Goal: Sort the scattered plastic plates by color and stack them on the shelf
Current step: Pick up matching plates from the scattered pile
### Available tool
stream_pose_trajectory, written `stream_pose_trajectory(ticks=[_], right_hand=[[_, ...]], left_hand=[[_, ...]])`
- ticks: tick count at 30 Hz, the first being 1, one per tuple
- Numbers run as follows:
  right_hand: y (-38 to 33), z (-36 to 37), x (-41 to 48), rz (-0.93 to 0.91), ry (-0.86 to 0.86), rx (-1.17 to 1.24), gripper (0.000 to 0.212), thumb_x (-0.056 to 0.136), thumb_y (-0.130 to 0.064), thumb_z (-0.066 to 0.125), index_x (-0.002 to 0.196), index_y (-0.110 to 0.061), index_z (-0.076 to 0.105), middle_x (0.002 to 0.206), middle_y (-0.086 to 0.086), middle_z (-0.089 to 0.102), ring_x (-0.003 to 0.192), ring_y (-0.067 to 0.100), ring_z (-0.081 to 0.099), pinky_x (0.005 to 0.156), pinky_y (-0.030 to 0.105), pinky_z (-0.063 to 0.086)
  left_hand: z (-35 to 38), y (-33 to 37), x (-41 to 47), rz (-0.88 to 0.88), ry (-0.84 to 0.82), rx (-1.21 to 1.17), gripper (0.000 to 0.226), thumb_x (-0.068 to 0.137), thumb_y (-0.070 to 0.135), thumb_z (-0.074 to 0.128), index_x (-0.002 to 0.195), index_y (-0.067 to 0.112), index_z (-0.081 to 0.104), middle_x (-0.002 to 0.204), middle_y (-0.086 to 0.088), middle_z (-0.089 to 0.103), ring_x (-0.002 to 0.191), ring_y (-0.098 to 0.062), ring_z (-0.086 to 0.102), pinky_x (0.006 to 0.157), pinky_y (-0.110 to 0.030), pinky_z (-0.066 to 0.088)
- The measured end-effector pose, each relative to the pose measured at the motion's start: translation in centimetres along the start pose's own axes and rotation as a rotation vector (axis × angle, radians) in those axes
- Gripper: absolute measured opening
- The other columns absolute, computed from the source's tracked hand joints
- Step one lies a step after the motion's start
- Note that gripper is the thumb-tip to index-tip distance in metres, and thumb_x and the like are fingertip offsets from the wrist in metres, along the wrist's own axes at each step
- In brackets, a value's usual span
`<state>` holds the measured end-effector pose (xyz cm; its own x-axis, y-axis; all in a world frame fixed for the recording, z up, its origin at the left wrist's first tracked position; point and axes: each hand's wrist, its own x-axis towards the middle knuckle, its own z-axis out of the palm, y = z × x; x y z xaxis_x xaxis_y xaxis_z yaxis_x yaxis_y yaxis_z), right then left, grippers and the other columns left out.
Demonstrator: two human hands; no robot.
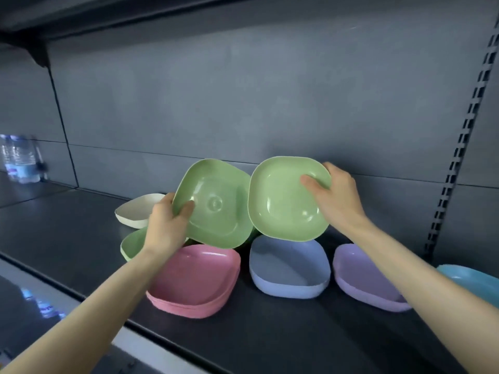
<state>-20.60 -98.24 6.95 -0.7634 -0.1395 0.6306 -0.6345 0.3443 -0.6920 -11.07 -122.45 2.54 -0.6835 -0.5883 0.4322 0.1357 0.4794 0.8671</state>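
Seen from the head camera, the left hand (164,228) grips a green plate (216,209) at its left edge, thumb on the side facing the camera and the other fingers hidden behind it. The plate is held off the shelf (270,341) and tilted up, with a round mark at its centre. The right hand (337,198) grips a second green plate (286,201) at its upper right corner, thumb pressed inside the hollow and fingers curled over the rim. This plate is also raised and tilted, its hollow side towards the camera, and its left edge overlaps the first plate's right edge. Both are held above the middle of the shelf, in front of the grey back panel (243,90). A third green plate (132,244) lies on the shelf, partly hidden by the left wrist, with a cream plate (135,209) just beyond it. Nearer the front edge, from left to right, sit a pink stack (199,282), a blue plate (289,268), a purple plate (364,276) and a light blue plate (475,279) cut off by the right edge. Blurred water bottles (20,157) stand at the far left, and a slotted upright (459,147) runs down the right side.
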Motion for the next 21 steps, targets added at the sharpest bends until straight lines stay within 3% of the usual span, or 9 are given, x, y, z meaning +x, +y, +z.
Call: stream_pose_trajectory(ticks=[4, 8, 12, 16, 18, 21], right_hand=[[-0.1, 3.4, 1.3, 0.014, 0.033, -0.063, 0.019, 0.088, -0.020, 0.059, 0.071, -0.020, 0.051, 0.070, -0.008, 0.058, 0.065, 0.009, 0.053, 0.052, 0.012, 0.039], [-0.2, 6.3, 2.0, 0.063, 0.086, -0.173, 0.016, 0.089, -0.020, 0.059, 0.084, -0.005, 0.057, 0.073, 0.001, 0.060, 0.072, 0.021, 0.054, 0.058, 0.027, 0.040], [-0.6, 7.9, 2.1, 0.113, 0.182, -0.231, 0.018, 0.089, -0.019, 0.060, 0.087, -0.001, 0.058, 0.070, 0.000, 0.057, 0.072, 0.023, 0.053, 0.062, 0.029, 0.039], [-0.7, 8.8, 1.1, 0.163, 0.273, -0.255, 0.017, 0.089, -0.020, 0.060, 0.100, -0.007, 0.062, 0.082, 0.000, 0.064, 0.081, 0.024, 0.058, 0.071, 0.029, 0.044], [-0.7, 9.1, 0.5, 0.186, 0.314, -0.253, 0.019, 0.089, -0.021, 0.060, 0.105, -0.010, 0.063, 0.089, 0.002, 0.065, 0.084, 0.025, 0.060, 0.072, 0.030, 0.045], [-0.8, 9.5, 0.2, 0.207, 0.365, -0.244, 0.017, 0.089, -0.020, 0.060, 0.100, -0.008, 0.062, 0.087, 0.005, 0.066, 0.084, 0.028, 0.059, 0.071, 0.034, 0.048]], left_hand=[[0.5, -2.9, 4.9, -0.004, -0.096, 0.065, 0.015, 0.092, 0.014, 0.054, 0.098, 0.001, 0.059, 0.086, -0.009, 0.062, 0.081, -0.030, 0.056, 0.066, -0.032, 0.040], [1.8, -5.1, 8.9, -0.010, -0.250, 0.088, 0.013, 0.088, 0.008, 0.057, 0.101, 0.005, 0.055, 0.090, -0.009, 0.062, 0.078, -0.029, 0.059, 0.064, -0.031, 0.048], [3.1, -6.7, 12.0, -0.028, -0.486, 0.073, 0.017, 0.085, 0.005, 0.060, 0.100, 0.007, 0.055, 0.085, -0.005, 0.062, 0.054, -0.018, 0.063, 0.052, -0.035, 0.058], [4.6, -7.4, 13.5, 0.044, -0.638, 0.109, 0.014, 0.085, 0.003, 0.058, 0.092, 0.015, 0.055, 0.087, -0.003, 0.062, 0.064, -0.022, 0.067, 0.051, -0.034, 0.058], [5.1, -7.9, 14.0, 0.064, -0.673, 0.141, 0.018, 0.083, 0.005, 0.059, 0.099, 0.011, 0.056, 0.094, -0.007, 0.064, 0.072, -0.027, 0.068, 0.055, -0.035, 0.058], [5.2, -8.7, 14.6, 0.164, -0.665, 0.341, 0.030, 0.079, 0.018, 0.064, 0.104, 0.013, 0.049, 0.101, -0.011, 0.064, 0.097, -0.034, 0.060, 0.074, -0.034, 0.049]])
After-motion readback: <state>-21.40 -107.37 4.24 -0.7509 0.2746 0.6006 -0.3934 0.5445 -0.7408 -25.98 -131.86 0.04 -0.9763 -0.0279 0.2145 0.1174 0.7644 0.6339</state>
